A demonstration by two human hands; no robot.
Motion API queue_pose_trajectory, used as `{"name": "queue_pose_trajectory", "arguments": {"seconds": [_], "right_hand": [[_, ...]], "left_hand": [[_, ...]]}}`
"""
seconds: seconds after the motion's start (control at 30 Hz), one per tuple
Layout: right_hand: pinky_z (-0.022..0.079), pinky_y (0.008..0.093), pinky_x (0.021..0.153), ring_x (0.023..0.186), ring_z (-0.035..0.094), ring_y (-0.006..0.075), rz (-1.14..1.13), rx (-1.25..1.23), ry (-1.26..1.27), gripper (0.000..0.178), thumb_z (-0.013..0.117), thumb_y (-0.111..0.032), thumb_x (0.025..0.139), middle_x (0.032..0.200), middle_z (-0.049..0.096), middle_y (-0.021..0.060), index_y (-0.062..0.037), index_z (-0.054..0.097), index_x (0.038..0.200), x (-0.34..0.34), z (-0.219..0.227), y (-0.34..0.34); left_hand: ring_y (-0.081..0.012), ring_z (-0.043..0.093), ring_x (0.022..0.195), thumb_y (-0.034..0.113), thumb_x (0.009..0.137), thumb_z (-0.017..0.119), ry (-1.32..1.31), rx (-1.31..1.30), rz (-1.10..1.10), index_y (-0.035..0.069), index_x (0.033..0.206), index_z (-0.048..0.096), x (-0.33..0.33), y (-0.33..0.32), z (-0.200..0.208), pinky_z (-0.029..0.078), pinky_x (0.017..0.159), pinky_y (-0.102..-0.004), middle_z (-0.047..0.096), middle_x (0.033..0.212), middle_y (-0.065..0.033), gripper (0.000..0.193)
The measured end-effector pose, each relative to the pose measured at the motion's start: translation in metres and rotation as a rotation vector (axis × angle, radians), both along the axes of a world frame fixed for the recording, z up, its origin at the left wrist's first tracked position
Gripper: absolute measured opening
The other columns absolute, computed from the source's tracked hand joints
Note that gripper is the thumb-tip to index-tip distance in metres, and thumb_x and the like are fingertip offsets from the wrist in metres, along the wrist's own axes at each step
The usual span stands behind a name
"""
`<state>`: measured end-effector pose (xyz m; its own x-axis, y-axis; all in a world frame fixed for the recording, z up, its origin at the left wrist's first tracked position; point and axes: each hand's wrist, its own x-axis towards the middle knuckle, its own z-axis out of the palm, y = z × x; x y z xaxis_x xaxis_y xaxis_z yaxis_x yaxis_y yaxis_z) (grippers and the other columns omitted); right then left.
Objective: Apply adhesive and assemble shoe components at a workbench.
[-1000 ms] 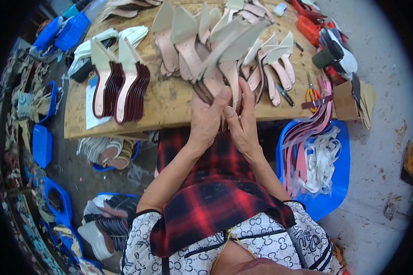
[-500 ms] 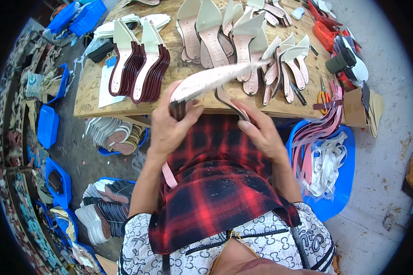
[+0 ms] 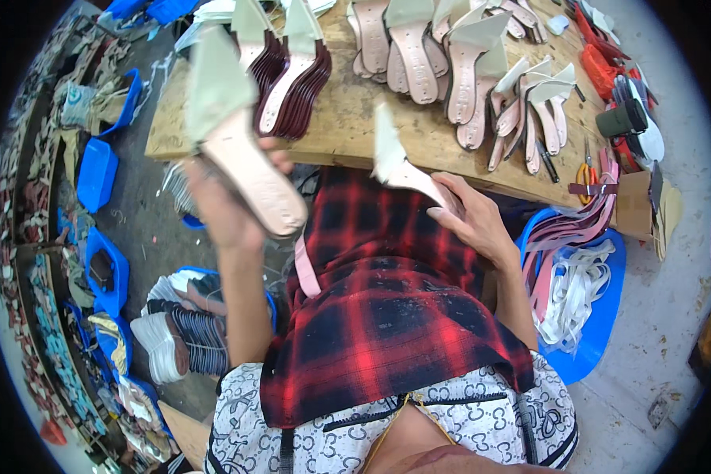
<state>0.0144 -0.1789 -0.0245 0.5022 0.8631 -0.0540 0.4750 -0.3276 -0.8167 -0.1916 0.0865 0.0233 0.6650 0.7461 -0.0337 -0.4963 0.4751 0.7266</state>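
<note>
My left hand (image 3: 227,209) is closed round a pink shoe insole (image 3: 254,178) with a pale grey-green toe end, held tilted off the table's left front edge. Motion blurs it, and I cannot tell whether more insoles lie beneath it. My right hand (image 3: 486,221) grips the heel end of a second insole (image 3: 411,175), thumb on top, its pale toe end pointing up and left. Beyond my hands, on the wooden table (image 3: 347,130), stand dark-red-edged insole stacks (image 3: 287,91). Further right is a spread of pink insoles (image 3: 412,59) with pale toe ends.
Orange-handled scissors (image 3: 584,175) lie at the table's right edge, beside pink straps (image 3: 565,217). Below them a blue tub (image 3: 588,347) holds white straps (image 3: 581,292). Stacked soles (image 3: 186,347) stand on the floor at left, near blue baskets (image 3: 107,272).
My left hand has moved left and turned its insole so the toe end points up. The right hand's insole has swung out apart from it. The view has shifted slightly.
</note>
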Motion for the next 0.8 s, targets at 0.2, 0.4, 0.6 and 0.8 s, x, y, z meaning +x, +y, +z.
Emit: {"name": "queue_pose_trajectory", "arguments": {"seconds": [0.2, 0.4, 0.6, 0.8], "right_hand": [[0.029, 0.0517, 0.108, 0.134, 0.035, 0.0382, 0.244, -0.25, -0.273, 0.063, 0.063, -0.048, 0.085, 0.147, 0.035, 0.019, -0.0077, 0.053, 0.132, -0.015, -0.07, -0.021], [0.048, 0.0323, 0.074, 0.084, 0.061, 0.0206, -0.038, 0.164, 0.304, 0.05, 0.066, -0.027, 0.085, 0.103, 0.058, 0.0142, -0.0018, 0.052, 0.127, -0.028, 0.031, 0.039], [0.05, 0.0359, 0.072, 0.091, 0.063, 0.0289, -0.177, 0.218, -0.036, 0.063, 0.07, -0.032, 0.084, 0.108, 0.055, 0.0176, -0.0053, 0.045, 0.135, -0.049, 0.024, 0.052], [0.045, 0.0263, 0.082, 0.093, 0.057, 0.0132, -0.487, 0.651, 0.193, 0.037, 0.058, -0.015, 0.093, 0.1, 0.057, 0.0063, 0.0003, 0.052, 0.125, 0.003, 0.054, 0.045]], "left_hand": [[-0.0314, 0.063, 0.101, 0.054, 0.099, 0.035, 0.095, -0.194, -0.237, -0.002, 0.134, 0.039, 0.043, -0.042, -0.037, 0.055, 0.086, -0.0432, 0.06, 0.112, -0.0225, 0.066], [-0.0234, 0.064, 0.093, 0.052, 0.097, 0.045, 0.111, -0.307, -0.328, 0.0, 0.125, 0.048, 0.069, -0.08, -0.057, 0.054, 0.082, -0.0383, 0.063, 0.104, -0.0147, 0.059], [-0.0193, 0.063, 0.09, 0.043, 0.097, 0.051, -0.009, -0.045, -0.339, 0.002, 0.119, 0.05, 0.084, -0.095, -0.069, 0.052, 0.079, -0.0339, 0.064, 0.102, -0.0089, 0.048], [-0.0296, 0.065, 0.097, 0.048, 0.079, 0.072, 0.154, -0.095, -0.531, -0.005, 0.126, 0.044, 0.067, -0.106, -0.05, 0.054, 0.089, -0.0432, 0.063, 0.107, -0.0192, 0.076]]}}
